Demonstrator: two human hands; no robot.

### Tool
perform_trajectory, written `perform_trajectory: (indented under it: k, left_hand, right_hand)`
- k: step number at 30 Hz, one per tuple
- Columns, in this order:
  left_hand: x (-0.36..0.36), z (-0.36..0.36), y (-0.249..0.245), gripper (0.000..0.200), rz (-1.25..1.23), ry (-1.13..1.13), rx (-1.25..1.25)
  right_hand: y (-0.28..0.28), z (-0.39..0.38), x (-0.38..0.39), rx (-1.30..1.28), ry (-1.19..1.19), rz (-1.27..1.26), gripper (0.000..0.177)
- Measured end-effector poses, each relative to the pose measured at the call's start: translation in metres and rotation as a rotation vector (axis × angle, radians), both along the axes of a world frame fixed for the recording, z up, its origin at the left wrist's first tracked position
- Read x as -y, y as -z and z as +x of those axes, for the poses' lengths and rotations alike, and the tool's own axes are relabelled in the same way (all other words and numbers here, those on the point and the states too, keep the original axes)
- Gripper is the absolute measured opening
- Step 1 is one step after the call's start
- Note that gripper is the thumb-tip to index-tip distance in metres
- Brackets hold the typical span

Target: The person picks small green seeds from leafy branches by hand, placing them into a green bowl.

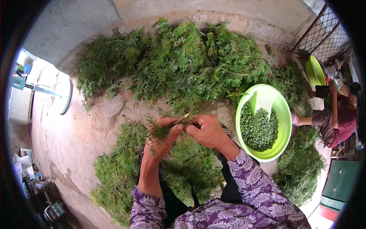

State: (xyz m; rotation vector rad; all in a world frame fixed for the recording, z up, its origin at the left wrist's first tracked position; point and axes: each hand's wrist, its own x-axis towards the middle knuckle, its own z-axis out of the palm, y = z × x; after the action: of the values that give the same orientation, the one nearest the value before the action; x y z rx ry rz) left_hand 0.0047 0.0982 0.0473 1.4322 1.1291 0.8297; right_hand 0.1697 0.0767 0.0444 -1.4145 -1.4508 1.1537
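Observation:
Both hands meet at the centre, above the floor between two heaps of green branches. My left hand [167, 129] is closed round a small leafy sprig [157, 131], whose pale cut end points up between the hands. Fingers and thumb of my right hand [207, 130] are pinched together at the same sprig's stem. To the right stands a light green basin [285, 131] with a ribbed inner part, holding many small round green berries [259, 129]. A large pile of branches [183, 57] lies beyond the hands.
More cut branches lie below my hands [118, 168] and right of the basin [299, 168]. A seated person [343, 118] is at the far right, near another green basin [315, 72]. A fan [65, 95] stands at the left, a dark green box [340, 179] at the lower right.

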Motion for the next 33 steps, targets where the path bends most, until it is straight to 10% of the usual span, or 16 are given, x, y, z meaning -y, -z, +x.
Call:
perform_trajectory:
  k: [17, 20, 22, 33]
  left_hand:
    - [-0.009, -0.007, 0.001, 0.017, -0.262, -0.366, 0.287]
    - [-0.008, 0.000, -0.001, 0.017, -0.297, -0.399, 0.308]
    - [-0.008, 0.005, -0.002, 0.017, -0.333, -0.428, 0.330]
    - [-0.001, 0.017, -0.002, 0.021, -0.293, -0.317, 0.121]
  right_hand:
    - [-0.027, 0.017, 0.003, -0.900, -0.067, -0.439, 0.025]
    - [-0.012, 0.008, 0.001, -0.604, -0.067, -0.455, 0.025]
    - [-0.004, -0.002, 0.004, -0.086, -0.024, 0.011, 0.028]
    - [-0.001, -0.011, 0.005, 0.238, 0.070, 0.178, 0.031]
